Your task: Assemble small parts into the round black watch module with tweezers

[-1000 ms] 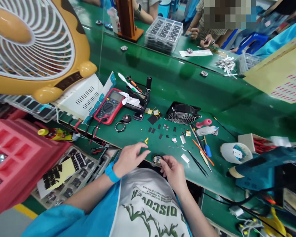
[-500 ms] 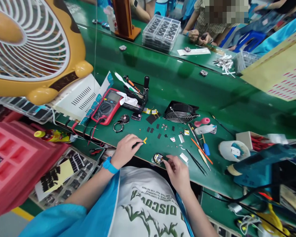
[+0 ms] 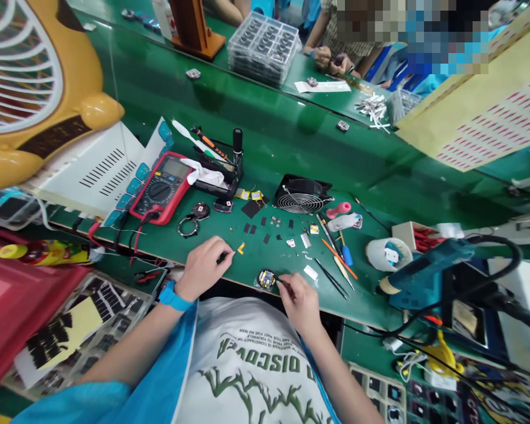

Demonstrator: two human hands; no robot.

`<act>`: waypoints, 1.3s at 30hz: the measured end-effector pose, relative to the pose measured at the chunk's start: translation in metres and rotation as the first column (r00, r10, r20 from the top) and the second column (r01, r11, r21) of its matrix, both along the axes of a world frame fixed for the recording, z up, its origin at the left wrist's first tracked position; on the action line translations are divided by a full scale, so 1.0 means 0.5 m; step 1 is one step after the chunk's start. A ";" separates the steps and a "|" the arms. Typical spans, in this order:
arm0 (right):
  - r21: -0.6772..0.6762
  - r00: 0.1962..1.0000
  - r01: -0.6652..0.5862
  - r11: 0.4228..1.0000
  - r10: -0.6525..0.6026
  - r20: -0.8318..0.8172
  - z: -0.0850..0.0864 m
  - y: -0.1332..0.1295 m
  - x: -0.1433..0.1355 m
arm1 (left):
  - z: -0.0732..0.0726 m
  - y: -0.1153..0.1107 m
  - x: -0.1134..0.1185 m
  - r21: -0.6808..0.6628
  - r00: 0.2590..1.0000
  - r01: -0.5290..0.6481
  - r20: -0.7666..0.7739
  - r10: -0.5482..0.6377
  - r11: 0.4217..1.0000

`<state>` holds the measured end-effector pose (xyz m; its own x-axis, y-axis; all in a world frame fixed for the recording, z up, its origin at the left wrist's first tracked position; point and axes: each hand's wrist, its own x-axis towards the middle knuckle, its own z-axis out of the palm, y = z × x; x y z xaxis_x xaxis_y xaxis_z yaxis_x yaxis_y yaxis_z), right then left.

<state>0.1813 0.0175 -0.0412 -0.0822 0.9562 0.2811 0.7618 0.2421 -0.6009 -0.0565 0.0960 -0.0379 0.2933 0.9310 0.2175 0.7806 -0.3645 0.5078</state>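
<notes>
My right hand point(image 3: 298, 299) grips the near-right rim of the round circuit board point(image 3: 265, 278) on the bench point(image 3: 229, 279), fingertips pinched; left of it, my left hand point(image 3: 205, 266) pinches a small dark tool point(image 3: 222, 257).

Head-high view, facing forward, down

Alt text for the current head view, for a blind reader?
The right hand touches a round electronic module on a green bench; the left hand holds something dark near a yellow strip. A multimeter and tweezers are nearby.
</notes>
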 end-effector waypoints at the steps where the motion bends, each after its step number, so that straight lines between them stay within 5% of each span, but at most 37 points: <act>1: 0.008 1.000 -0.005 1.000 0.005 0.003 0.000 0.000 0.000 | -0.005 -0.001 0.000 0.012 1.000 -0.011 0.009 0.011 1.000; 10: 0.044 1.000 -0.004 0.999 0.004 0.006 -0.004 0.000 -0.003 | -0.008 -0.017 0.014 0.109 0.996 -0.037 0.086 0.028 0.993; 16: 0.047 1.000 -0.017 0.999 0.016 0.015 -0.005 -0.002 -0.003 | 0.018 -0.053 0.078 0.032 0.941 0.332 0.062 -0.334 0.943; 20: 0.042 1.000 -0.019 0.999 0.018 0.018 -0.004 -0.006 -0.002 | 0.011 -0.054 0.100 -0.052 0.895 0.445 0.068 -0.441 0.894; 39: 0.066 0.992 -0.051 0.996 0.044 0.115 -0.013 -0.026 -0.005 | 0.004 -0.047 0.105 -0.155 0.896 0.440 0.144 -0.421 0.884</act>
<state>0.1790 0.0048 -0.0479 -0.1622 0.9291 0.3324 0.8108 0.3175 -0.4917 -0.0042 0.0725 -0.0358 0.6592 0.7439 0.1100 0.5073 -0.5479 0.6652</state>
